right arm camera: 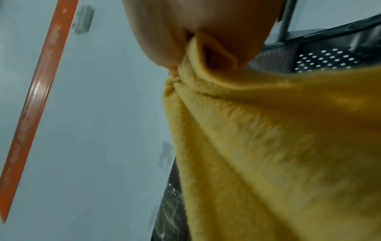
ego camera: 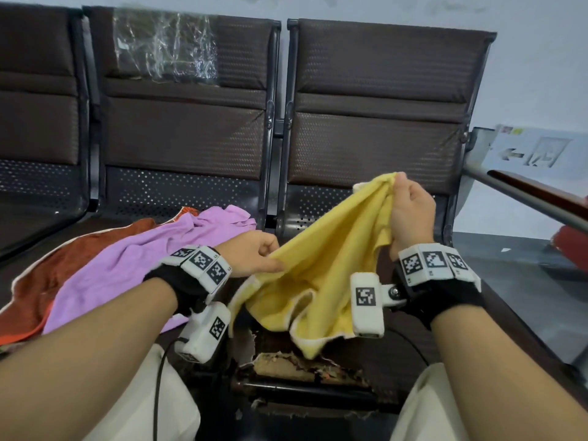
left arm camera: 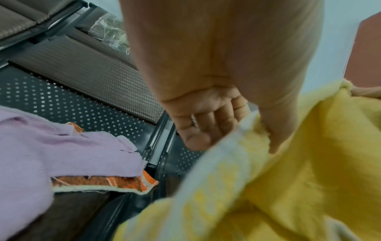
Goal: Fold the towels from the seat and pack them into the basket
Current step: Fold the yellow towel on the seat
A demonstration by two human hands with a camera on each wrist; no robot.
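Head view: yellow towel (ego camera: 321,268) is up off the seat, stretched between my 2 hands over my lap. My right hand (ego camera: 412,214) is the higher one, fingers clamped on a bunched corner. My left hand (ego camera: 251,254) is lower and to the left, pinching the towel's edge between thumb and curled fingers. The loose part sags between my wrists. On the bench (ego camera: 191,192) to my left a purple towel (ego camera: 133,259) lies crumpled on top of a rust-orange towel (ego camera: 47,275). A torn patch of seat padding (ego camera: 286,361) shows below the yellow towel. Basket not in view.

Left wrist view: my left hand's fingers (left arm camera: 214,120) are curled in toward the palm, thumb pressed down on the yellow towel's pale hem (left arm camera: 233,146). Purple towel and the orange one beneath it lie on the perforated seat at left.

Right wrist view: blurred. My right hand (right arm camera: 198,29) grips gathered yellow cloth, which hangs down and fills the right side.
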